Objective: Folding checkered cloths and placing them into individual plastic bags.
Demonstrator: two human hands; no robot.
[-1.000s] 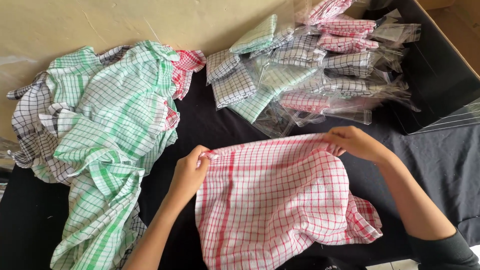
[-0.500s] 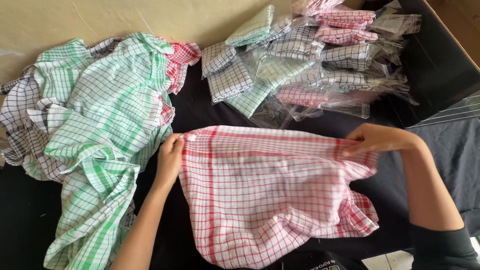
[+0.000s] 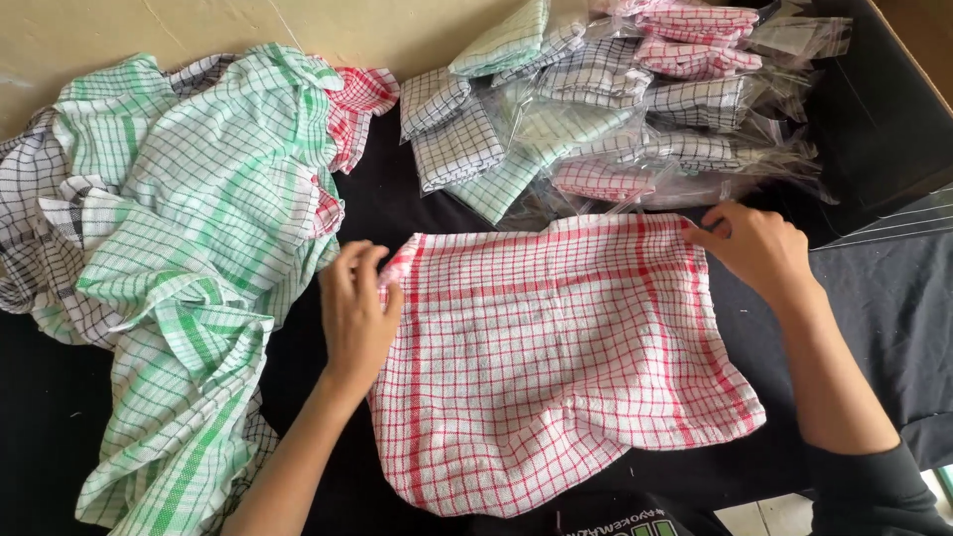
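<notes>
A red and white checked cloth (image 3: 556,357) lies spread on the black table cover (image 3: 874,308) in front of me. My left hand (image 3: 355,308) pinches its upper left corner. My right hand (image 3: 756,248) grips its upper right corner. The top edge is stretched almost straight between the two hands. The lower part of the cloth lies rumpled toward me.
A loose heap of green, black and red checked cloths (image 3: 189,248) covers the left side. Several folded cloths in clear plastic bags (image 3: 615,109) are piled at the back. A beige wall (image 3: 199,30) runs behind. A dark box edge (image 3: 893,119) sits at the right.
Both hands have drawn apart and pulled the cloth's top edge taut. The cloth now lies wider and flatter than a second ago.
</notes>
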